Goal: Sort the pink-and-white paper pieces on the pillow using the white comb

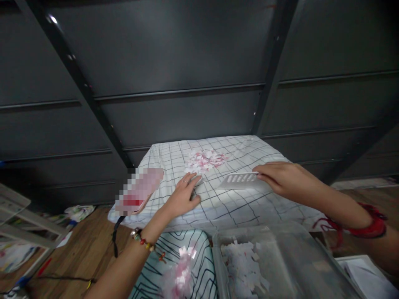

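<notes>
A pile of small white and pink paper pieces (205, 160) lies on the grid-patterned white cloth (249, 153). My left hand (187, 193) reaches to the near edge of this pile, fingers stretched forward and thumb apart. Something small and white shows by its fingertips; whether they touch it I cannot tell. Pinched at its right end, a flat white slotted plastic piece (238, 179) is held by my right hand (277, 176) just above the cloth, right of the pile.
A phone-like pink object (151, 189), partly pixelated, lies at the cloth's left. Nearer me are a clear plastic bin (220, 265) with white paper scraps (243, 265) and a teal patterned surface (204, 249) bearing a pink-and-white bundle (183, 274). A dark panelled wall (181, 54) rises behind.
</notes>
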### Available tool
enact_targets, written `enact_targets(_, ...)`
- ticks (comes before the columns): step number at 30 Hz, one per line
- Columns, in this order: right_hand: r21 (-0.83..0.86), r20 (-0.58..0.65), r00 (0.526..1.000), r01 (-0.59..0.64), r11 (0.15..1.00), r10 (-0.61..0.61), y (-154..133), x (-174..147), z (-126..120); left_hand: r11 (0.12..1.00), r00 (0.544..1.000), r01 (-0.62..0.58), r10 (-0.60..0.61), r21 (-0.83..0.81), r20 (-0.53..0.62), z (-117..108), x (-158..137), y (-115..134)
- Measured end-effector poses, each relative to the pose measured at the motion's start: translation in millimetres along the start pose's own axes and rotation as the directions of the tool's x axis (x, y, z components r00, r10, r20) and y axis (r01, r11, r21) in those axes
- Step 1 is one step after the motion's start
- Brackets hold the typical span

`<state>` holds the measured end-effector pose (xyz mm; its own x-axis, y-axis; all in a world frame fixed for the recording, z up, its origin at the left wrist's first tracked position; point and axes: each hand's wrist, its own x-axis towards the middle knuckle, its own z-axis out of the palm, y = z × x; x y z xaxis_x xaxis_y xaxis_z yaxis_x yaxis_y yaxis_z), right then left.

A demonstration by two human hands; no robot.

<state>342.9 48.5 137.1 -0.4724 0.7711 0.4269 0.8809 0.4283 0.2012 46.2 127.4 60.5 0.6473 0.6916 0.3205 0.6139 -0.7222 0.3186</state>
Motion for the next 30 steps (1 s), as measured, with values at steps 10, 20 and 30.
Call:
enact_targets(10,0.112,-0.031,0.999,0.032,0.993,-0.029,-58,-6,-28,1.0,0.995,-0.009,0.008,0.015,0.1,-19,-27,-5)
enact_targets(20,0.146,-0.08,0.983,0.178,0.973,-0.168,-126,10,-34,0.993,0.992,0.07,-0.08,0.094,0.102,-40,-66,-23)
enact_targets(30,0.012,-0.151,0.986,-0.065,0.998,0.066,-48,31,-19,0.989,0.995,0.072,-0.079,0.126,0.057,-33,-44,-21)
